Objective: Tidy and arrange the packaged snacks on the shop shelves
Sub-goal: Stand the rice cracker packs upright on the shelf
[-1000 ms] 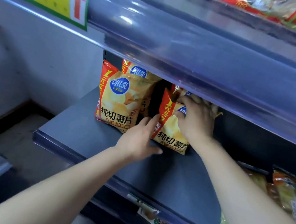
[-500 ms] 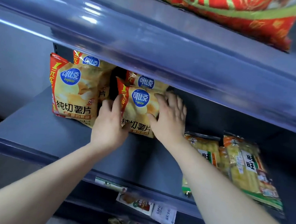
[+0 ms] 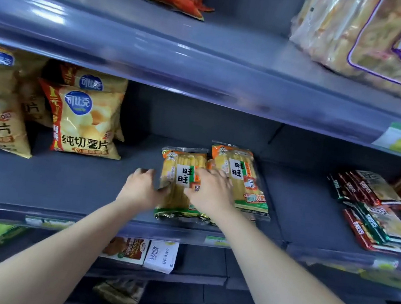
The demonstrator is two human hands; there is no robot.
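Your left hand (image 3: 142, 187) curls round the left edge of the front rice-cracker pack (image 3: 181, 174), your right hand (image 3: 210, 191) flat atop it, fingers spread, near the lip of the middle shelf (image 3: 63, 179). Squaring the pile seems in hand; next, nudge the rear pack (image 3: 240, 172) flush.

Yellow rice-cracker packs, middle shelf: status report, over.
Left grip pinches left edge of front yellow clear-wrapped cracker pack. Right grip flat on top, open. Nothing in the way.
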